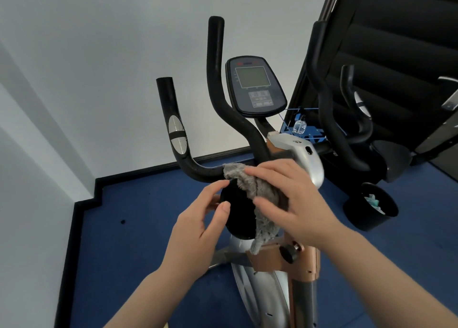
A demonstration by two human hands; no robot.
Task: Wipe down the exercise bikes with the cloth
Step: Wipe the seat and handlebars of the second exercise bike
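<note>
An exercise bike [270, 288] with a silver and copper body stands in front of me, its black handlebars [215, 85] rising on both sides of a grey console [255, 87]. A grey fluffy cloth [250, 186] drapes over a round black knob [239, 213] below the handlebar stem. My right hand [295, 199] presses the cloth against the knob from the right, fingers spread over it. On the knob's left edge rests my left hand [198, 228], fingers slightly apart and touching the rim.
A black bin [371, 208] with paper in it stands on the blue floor [138, 241] at the right. Behind it is a folded black treadmill [396, 55]. A small clear bottle [300, 125] sits on a blue rack. The white wall [99, 67] corner is at left.
</note>
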